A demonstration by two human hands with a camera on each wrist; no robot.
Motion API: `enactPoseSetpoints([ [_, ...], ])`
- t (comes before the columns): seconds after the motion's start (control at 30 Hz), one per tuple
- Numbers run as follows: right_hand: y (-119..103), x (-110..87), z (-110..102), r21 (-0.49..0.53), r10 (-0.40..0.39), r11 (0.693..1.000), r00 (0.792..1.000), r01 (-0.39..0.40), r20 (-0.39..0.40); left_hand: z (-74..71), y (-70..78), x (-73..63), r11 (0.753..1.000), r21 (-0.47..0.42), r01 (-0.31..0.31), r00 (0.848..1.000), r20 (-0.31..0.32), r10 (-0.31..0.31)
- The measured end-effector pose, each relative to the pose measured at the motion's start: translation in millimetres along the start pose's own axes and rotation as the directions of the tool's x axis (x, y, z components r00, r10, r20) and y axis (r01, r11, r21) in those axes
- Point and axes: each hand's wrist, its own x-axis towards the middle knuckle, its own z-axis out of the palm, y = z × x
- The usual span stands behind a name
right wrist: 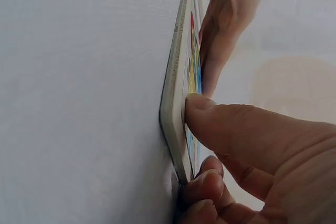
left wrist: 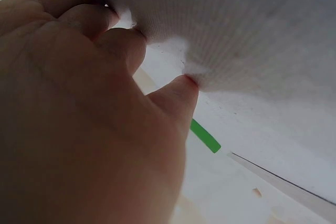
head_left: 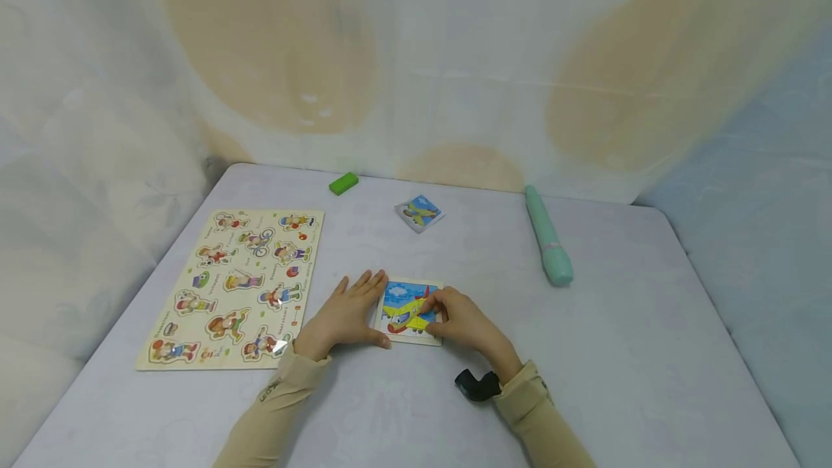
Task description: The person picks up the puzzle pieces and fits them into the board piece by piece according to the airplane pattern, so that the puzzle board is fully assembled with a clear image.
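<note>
A small square jigsaw puzzle (head_left: 398, 293) with a pale frame lies flat at the middle of the table, picturing a yellow airplane on blue sky. My left hand (head_left: 344, 315) rests at its left side, fingers stretched and thumb by the lower left edge. From the right, my right hand (head_left: 464, 320) reaches over the puzzle with curled fingers. The right wrist view shows that thumb (right wrist: 202, 108) on the puzzle's face, near the pale frame (right wrist: 176, 77), with the other fingertips around the corner. Whether a single piece is pinched is hidden.
A wooden peg board (head_left: 250, 305) with sports figures lies left. Behind the puzzle are a small airplane picture (head_left: 419, 213) and a green block (head_left: 343, 183). A mint-green rounded stick (head_left: 548, 240) lies at the right. Patterned curtains (head_left: 455, 56) surround the table.
</note>
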Motion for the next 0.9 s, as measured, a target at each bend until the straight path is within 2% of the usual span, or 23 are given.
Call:
enactPoseSetpoints([
  [0.17,-0.3,0.2,-2.1,-0.003,-0.018,1.0,1.0,0.018,0.009,-1.2,-0.9,-0.3,1.0,-0.005,0.003,1.0,-0.003,-0.003],
  [0.3,2.4,-2.8,-12.2,0.044,-0.029,0.999,0.999,0.028,0.022,-0.7,-0.6,0.0,1.0,-0.007,-0.006,1.0,-0.005,0.006],
  [0.37,4.4,-6.3,-19.3,0.063,-0.019,0.998,1.0,0.02,-0.012,-0.3,-0.4,-0.6,1.0,-0.011,-0.011,1.0,-0.006,0.011],
  [0.47,9.3,-15.3,-32.2,0.055,0.011,0.998,0.994,-0.005,-0.104,0.5,0.9,-1.5,1.0,-0.014,-0.01,1.0,-0.002,0.01],
  [0.53,14.2,-23.7,-41.2,-0.001,0.013,1.0,0.985,-0.014,-0.171,1.1,1.8,-1.2,1.0,-0.011,-0.012,1.0,-0.005,0.012],
  [0.63,23.5,-36.6,-53.4,-0.165,-0.012,0.986,0.962,-0.035,-0.272,1.3,3.1,0.0,1.0,0.001,-0.013,1.0,-0.011,0.013],
  [0.73,33.2,-47.0,-61.8,-0.338,-0.044,0.937,0.932,-0.087,-0.361,1.3,4.8,1.9,1.0,0.022,-0.013,1.0,-0.024,0.014],
  [0.8,38.1,-51.5,-65.3,-0.417,-0.067,0.901,0.912,-0.119,-0.405,1.0,6.4,3.1,0.997,0.074,-0.006,0.999,-0.043,0.009],
  [0.87,41.9,-53.8,-67.5,-0.472,-0.092,0.871,0.899,-0.136,-0.428,-0.8,8.3,4.0,0.987,0.159,0.008,0.995,-0.102,0.009],
  [0.9,43.2,-54.4,-68.3,-0.494,-0.104,0.858,0.894,-0.142,-0.437,-2.2,9.2,4.6,0.978,0.21,0.021,0.988,-0.153,0.012],
])
